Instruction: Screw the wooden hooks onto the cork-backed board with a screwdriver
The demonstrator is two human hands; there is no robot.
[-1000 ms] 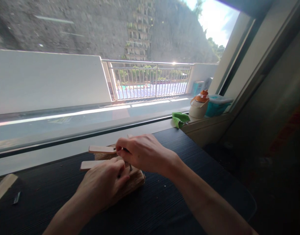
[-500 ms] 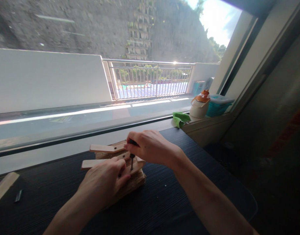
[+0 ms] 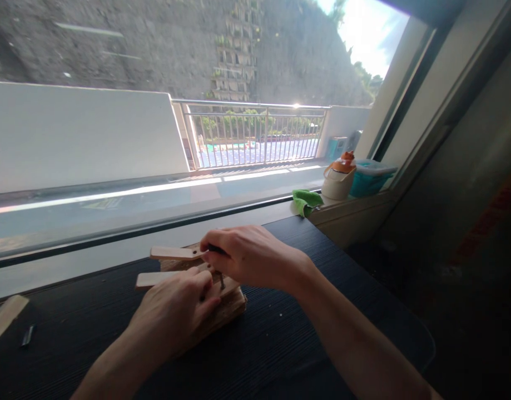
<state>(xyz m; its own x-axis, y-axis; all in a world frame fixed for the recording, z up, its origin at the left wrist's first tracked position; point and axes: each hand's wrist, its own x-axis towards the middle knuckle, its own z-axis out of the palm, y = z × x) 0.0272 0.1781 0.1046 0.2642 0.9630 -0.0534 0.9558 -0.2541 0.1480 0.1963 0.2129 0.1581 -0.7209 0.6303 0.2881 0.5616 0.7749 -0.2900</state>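
My right hand (image 3: 242,253) is closed around the black handle of a screwdriver (image 3: 216,249). Its metal shaft points down at a screw in a pale wooden strip that lies across a rough wooden block (image 3: 232,306). Fingers curled, my left hand (image 3: 180,300) presses on the same strip close to the shaft's tip; the palm side is hidden. Beyond it, two more pale wooden strips (image 3: 172,253) with dark holes or screw heads stick out past the block's left side.
On the dark table (image 3: 322,311), a loose wooden piece (image 3: 5,319) and a small dark metallic object (image 3: 28,336) lie at the left. A green cloth (image 3: 306,202), a bottle with an orange top (image 3: 339,176) and a teal tub (image 3: 370,180) sit along the window sill.
My right hand has turned and shifted slightly left and down, with the screwdriver handle now tilted differently. My left hand stays on the wood. The whole view has moved slightly.
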